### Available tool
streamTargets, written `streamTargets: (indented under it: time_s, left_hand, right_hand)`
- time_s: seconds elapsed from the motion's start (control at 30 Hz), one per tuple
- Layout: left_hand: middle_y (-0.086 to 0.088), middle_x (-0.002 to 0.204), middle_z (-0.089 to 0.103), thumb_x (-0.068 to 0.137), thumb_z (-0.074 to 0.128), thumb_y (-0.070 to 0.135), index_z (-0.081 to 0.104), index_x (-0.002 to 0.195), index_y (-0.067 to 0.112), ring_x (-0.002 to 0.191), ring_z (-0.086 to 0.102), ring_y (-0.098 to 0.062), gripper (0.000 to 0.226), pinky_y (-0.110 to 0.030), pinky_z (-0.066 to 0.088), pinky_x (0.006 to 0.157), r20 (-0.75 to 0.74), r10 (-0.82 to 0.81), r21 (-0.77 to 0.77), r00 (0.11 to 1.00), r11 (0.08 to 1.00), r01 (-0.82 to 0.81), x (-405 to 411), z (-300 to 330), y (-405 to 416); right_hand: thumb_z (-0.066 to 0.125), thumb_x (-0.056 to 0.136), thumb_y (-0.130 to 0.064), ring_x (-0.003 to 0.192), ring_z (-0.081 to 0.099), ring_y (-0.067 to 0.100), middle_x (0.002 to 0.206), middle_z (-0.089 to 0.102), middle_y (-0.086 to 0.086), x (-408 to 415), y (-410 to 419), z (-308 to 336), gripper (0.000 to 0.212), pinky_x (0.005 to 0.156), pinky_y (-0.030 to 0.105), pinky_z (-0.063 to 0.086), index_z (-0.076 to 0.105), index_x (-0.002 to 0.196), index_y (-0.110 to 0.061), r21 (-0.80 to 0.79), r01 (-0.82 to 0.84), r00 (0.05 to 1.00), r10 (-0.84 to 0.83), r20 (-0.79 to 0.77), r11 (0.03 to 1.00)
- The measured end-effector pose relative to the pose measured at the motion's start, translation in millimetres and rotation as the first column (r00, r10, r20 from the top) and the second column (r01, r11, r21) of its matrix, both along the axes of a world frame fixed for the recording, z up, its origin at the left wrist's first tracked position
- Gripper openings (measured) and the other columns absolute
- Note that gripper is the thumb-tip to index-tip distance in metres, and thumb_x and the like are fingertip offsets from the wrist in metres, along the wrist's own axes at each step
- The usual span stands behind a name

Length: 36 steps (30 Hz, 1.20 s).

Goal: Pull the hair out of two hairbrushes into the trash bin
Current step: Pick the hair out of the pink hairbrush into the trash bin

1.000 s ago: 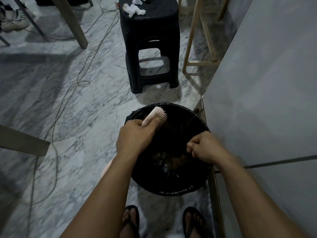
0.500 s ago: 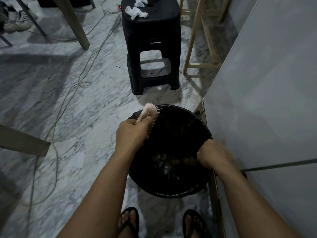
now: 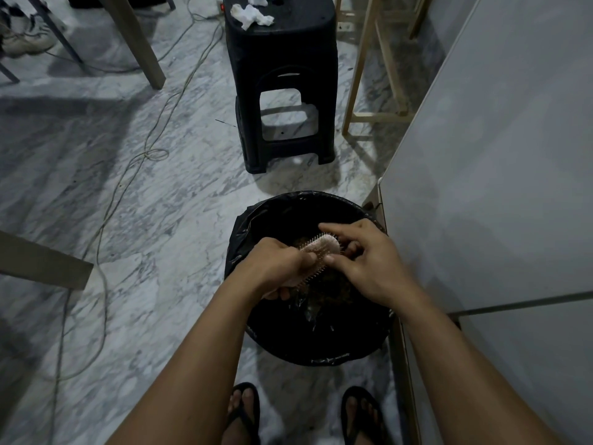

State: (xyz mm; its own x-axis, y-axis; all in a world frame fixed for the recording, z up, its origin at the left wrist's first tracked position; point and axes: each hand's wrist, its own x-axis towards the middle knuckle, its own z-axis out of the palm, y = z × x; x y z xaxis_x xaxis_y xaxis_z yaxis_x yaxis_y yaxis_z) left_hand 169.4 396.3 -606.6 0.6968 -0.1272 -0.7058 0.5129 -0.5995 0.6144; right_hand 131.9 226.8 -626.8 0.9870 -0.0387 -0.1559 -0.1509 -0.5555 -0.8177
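A pink hairbrush (image 3: 322,248) with pale bristles is held over the black-lined trash bin (image 3: 256,220). My left hand (image 3: 276,268) grips its handle from the left. My right hand (image 3: 362,261) rests on the brush head, with thumb and fingers pinching at the bristles; whether hair is between them I cannot tell. Brownish hair and clutter lie inside the bin under the hands. A second hairbrush is not in view.
A black plastic stool (image 3: 282,88) with crumpled white tissues (image 3: 252,14) stands beyond the bin. A grey cabinet face (image 3: 500,155) runs along the right. Cables (image 3: 150,152) trail over the marble floor, wooden furniture legs (image 3: 141,40) stand at left, and my sandalled feet (image 3: 244,409) are below.
My right hand came up from the bin's right rim to the brush head. My left hand lowered the brush and brought it over the bin's middle.
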Motion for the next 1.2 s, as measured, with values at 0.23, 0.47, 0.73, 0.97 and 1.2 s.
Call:
streamTargets:
  time_s: [0.23, 0.47, 0.73, 0.97, 1.2]
  left_hand:
    - [-0.012, 0.063, 0.07, 0.087, 0.066, 0.039, 0.075, 0.091, -0.002, 0.041, 0.05, -0.021, 0.043, -0.023, 0.035, 0.042, -0.032, -0.122, -0.006, 0.992, 0.993, 0.122, -3, 0, 2]
    - [-0.029, 0.083, 0.073, 0.087, 0.067, 0.039, 0.071, 0.089, -0.008, 0.046, 0.053, -0.025, 0.047, -0.024, 0.037, 0.042, 0.048, -0.1, 0.051, 0.994, 0.994, 0.098, 0, -5, 11]
    - [-0.007, 0.061, 0.061, 0.085, 0.067, 0.025, 0.072, 0.088, -0.001, 0.045, 0.056, -0.021, 0.027, -0.025, 0.039, 0.047, 0.0, -0.143, 0.061, 0.99, 0.988, 0.143, 1, -3, 5]
    - [-0.016, 0.07, 0.064, 0.088, 0.062, 0.024, 0.072, 0.09, -0.004, 0.059, 0.057, -0.026, 0.03, -0.028, 0.04, 0.05, -0.008, -0.234, -0.006, 0.972, 0.972, 0.234, -2, -1, 6]
    - [-0.023, 0.074, 0.069, 0.092, 0.061, 0.029, 0.073, 0.084, -0.003, 0.054, 0.053, -0.024, 0.035, -0.025, 0.037, 0.044, 0.031, -0.221, -0.019, 0.975, 0.975, 0.221, -3, 2, 3]
  right_hand:
    - [0.075, 0.078, -0.014, 0.07, 0.055, 0.003, 0.073, 0.057, -0.011, 3, -6, -1, 0.007, 0.064, 0.011, 0.037, 0.078, 0.08, -0.02, -0.099, 0.134, 0.988, -0.124, 0.093, 0.986]
    - [0.07, 0.083, -0.02, 0.08, 0.064, 0.019, 0.076, 0.065, -0.005, 7, -30, 1, 0.007, 0.075, 0.023, 0.043, 0.077, 0.084, -0.019, -0.121, 0.5, 0.865, -0.488, 0.114, 0.858]
    - [0.078, 0.076, -0.015, 0.075, 0.061, 0.011, 0.108, 0.062, -0.003, 1, -11, 8, 0.047, 0.079, 0.025, 0.054, 0.066, 0.117, -0.034, 0.096, -0.076, 0.994, 0.083, -0.072, 0.992]
    - [0.081, 0.073, -0.018, 0.084, 0.055, 0.002, 0.09, 0.052, -0.013, 0, 2, 1, 0.027, 0.074, 0.013, 0.047, 0.077, 0.098, -0.029, -0.054, -0.125, 0.992, 0.124, -0.02, 0.991]
    - [0.076, 0.077, -0.012, 0.071, 0.062, 0.002, 0.074, 0.066, -0.012, 1, 0, -2, 0.011, 0.067, 0.012, 0.044, 0.075, 0.072, -0.022, -0.025, 0.026, 0.992, -0.023, 0.12, 0.999]
